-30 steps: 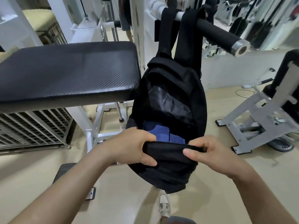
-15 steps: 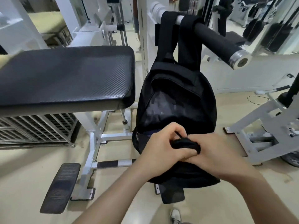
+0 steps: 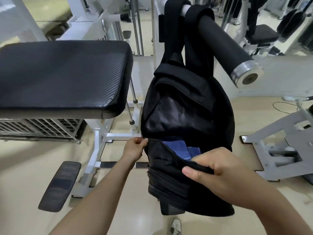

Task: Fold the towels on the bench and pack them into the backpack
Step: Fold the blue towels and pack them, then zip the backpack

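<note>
Head view: a black fabric backpack (image 3: 186, 102) hung by its straps from a black foam-padded bar with a steel end cap (image 3: 223, 43), its main opening gaping toward the camera.
Towels: folded blue towels (image 3: 176, 147) lay inside the backpack, low in the opening and partly hidden by the front flap.
Left hand (image 3: 133, 148): pinched the left end of the opening's edge; whether a zipper pull was between the fingers could not be told.
Right hand (image 3: 218, 170): gripped the front flap's rim, thumb outside, fingers curled over it.
Tabletop: a black textured padded tabletop (image 3: 62, 73) on a white frame stood just left of the backpack.
Floor: a white shoe (image 3: 176, 226) showed on the beige floor (image 3: 25, 167) below the backpack.
</note>
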{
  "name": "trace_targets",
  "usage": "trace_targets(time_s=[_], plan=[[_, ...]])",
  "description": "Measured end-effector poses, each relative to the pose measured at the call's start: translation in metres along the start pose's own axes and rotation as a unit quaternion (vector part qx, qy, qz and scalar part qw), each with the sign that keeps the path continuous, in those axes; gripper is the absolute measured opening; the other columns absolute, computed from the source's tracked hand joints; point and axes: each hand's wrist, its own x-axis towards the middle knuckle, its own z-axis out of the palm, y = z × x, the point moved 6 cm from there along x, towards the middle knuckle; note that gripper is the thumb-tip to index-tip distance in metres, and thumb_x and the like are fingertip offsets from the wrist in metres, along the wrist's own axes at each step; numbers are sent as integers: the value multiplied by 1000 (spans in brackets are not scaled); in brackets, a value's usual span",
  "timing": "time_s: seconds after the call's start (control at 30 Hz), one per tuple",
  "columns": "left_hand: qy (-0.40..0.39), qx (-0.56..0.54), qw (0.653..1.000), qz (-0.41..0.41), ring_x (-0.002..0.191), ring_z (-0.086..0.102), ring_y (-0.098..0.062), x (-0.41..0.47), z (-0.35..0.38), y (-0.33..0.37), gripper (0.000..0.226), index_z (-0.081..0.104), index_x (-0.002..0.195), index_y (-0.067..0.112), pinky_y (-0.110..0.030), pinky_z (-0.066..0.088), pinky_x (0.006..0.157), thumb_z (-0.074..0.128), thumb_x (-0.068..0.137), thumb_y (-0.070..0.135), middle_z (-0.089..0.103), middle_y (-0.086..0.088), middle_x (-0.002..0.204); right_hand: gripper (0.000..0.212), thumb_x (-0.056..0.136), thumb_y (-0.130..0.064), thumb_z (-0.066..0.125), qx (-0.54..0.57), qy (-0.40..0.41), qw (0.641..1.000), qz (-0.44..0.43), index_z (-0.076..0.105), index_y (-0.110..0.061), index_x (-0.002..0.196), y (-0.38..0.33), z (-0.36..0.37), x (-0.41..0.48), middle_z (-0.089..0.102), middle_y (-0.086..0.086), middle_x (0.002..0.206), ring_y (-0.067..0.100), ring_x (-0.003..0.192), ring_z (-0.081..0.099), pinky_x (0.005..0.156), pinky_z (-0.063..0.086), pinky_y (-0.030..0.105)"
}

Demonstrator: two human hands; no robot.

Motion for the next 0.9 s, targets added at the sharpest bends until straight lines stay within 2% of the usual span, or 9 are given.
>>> trace_targets(time_s=[0.17,0.33,0.43,0.5,0.63,0.7,0.77,0.83,0.9], plan=[[-13,57,998,22,64,52,-21,9,13,6,23,54,71,13,-30,41,62,60,91,23,58,-2,65,31,88,-41,49,-59,49,997,-13,53,-21,65,17,-19,-11,51,-4,71,12,71,53,62,39,20],[-50,120,991,30,53,59,-21,-11,12,18,16,56,62,9,-34,56,63,62,76,12,64,-7,56,20,85,-14,52,-99,91,977,165,59,-33,83,80,-36,-24,62,-12,74,6,78,56,72,45,23],[-88,95,991,18,51,59,-22,-30,12,23,15,56,67,3,-30,56,59,61,81,0,62,-13,60,14,81,-18,51,-157,67,946,275,52,-30,74,109,-40,-31,59,-6,67,15,71,56,65,45,35],[-101,66,993,3,48,57,-20,-42,12,25,19,52,67,3,-24,53,52,59,84,-3,61,-14,60,6,80,-28,51,-257,11,927,271,52,-32,85,107,-32,-30,60,-11,84,14,89,56,77,42,33],[-119,37,992,-20,42,55,-14,-62,14,24,25,51,62,4,-20,49,46,58,85,-4,59,-17,63,56,85,-54,51,-357,-57,918,164,34,-37,135,80,43,3,44,-12,131,14,131,35,108,21,45],[-129,30,991,-17,43,54,-16,-70,13,26,27,54,59,4,-22,50,48,59,84,-4,60,-17,61,46,89,-50,53,-340,-23,933,115,46,-32,130,74,87,36,51,-8,122,18,125,44,104,23,47],[-131,25,991,-13,44,54,-17,-78,7,29,27,57,58,5,-23,49,48,60,83,-4,62,-15,59,13,86,-37,65,-354,71,932,45,67,-28,94,66,103,62,61,-6,87,19,90,61,80,36,39],[-101,35,994,-4,43,55,-15,-83,-7,33,24,58,59,5,-21,47,47,62,82,-1,63,-15,58,14,75,-28,78,-359,105,927,12,67,-25,68,59,105,77,56,-6,65,19,64,57,60,30,32],[-69,74,995,18,41,55,-13,-90,-23,40,21,58,58,7,-21,45,48,64,78,4,63,-10,55,18,73,-23,80,-350,112,930,-27,64,-22,63,45,114,81,54,-4,62,20,58,54,55,27,31]])
